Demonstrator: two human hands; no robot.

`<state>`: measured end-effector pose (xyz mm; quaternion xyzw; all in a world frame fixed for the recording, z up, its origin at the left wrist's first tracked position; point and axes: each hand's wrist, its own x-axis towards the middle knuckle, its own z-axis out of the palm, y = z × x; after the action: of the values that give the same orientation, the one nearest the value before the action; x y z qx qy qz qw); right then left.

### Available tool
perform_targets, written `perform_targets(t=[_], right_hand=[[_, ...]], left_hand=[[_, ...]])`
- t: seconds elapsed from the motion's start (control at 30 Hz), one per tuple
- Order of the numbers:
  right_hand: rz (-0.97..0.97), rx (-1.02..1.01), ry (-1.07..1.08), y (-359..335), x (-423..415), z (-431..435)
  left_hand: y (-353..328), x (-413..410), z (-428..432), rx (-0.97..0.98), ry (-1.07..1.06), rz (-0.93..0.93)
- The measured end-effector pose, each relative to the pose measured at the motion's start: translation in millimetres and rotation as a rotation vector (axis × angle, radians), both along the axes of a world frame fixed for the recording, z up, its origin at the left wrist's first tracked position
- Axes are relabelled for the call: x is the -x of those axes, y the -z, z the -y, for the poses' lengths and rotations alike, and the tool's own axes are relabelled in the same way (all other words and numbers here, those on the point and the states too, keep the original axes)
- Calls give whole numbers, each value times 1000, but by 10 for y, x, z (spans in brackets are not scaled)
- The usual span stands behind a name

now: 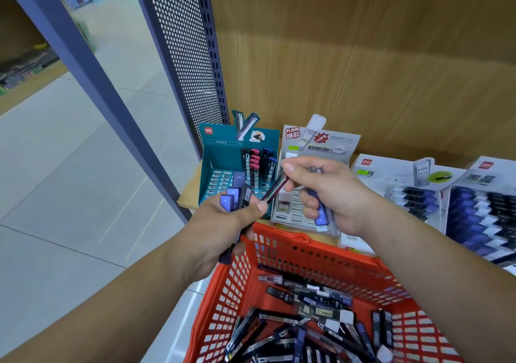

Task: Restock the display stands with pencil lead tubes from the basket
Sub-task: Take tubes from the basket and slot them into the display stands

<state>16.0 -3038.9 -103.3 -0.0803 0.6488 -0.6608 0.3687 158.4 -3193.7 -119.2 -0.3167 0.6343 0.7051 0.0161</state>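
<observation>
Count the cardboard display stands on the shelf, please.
4. From left: teal stand by the perforated panel, white-grey stand behind the hands, white stand, another at the right edge. More may lie out of frame.

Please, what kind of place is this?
Most likely a stationery shop aisle. Branded cardboard display stands of pencil lead tubes sit on a wooden shelf with a perforated metal side panel, and a red shopping basket holds more stock.

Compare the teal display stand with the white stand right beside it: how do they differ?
The teal display stand has many bare slots and holds red-capped and blue-capped tubes at its right; the white stand is largely hidden behind the right hand. Both stand on the wooden shelf, and both have printed header cards.
</observation>
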Motion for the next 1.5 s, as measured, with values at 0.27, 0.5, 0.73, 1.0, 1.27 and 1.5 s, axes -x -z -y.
perform_targets(t=[0.27,0.5,0.73,1.0,1.27,1.5], right_hand=[[-97,-130,24,18,104,126],[-780,-426,-197,-16,194,437],[-875,-627,-293,195,232,722],[-917,-652,-315,239,199,760],[-1049,-843,-423,122,189,833],[-1305,-1025,-563,3,54,1017]], left_hand=[[11,17,49,167,-141,-12],[121,-49,155,95,-155,127],[171,-48,190,-29,-149,93],[168,-74,187,-22,-137,58],[165,-82,211,-19,-162,36],[160,-61,204,-5,-143,58]])
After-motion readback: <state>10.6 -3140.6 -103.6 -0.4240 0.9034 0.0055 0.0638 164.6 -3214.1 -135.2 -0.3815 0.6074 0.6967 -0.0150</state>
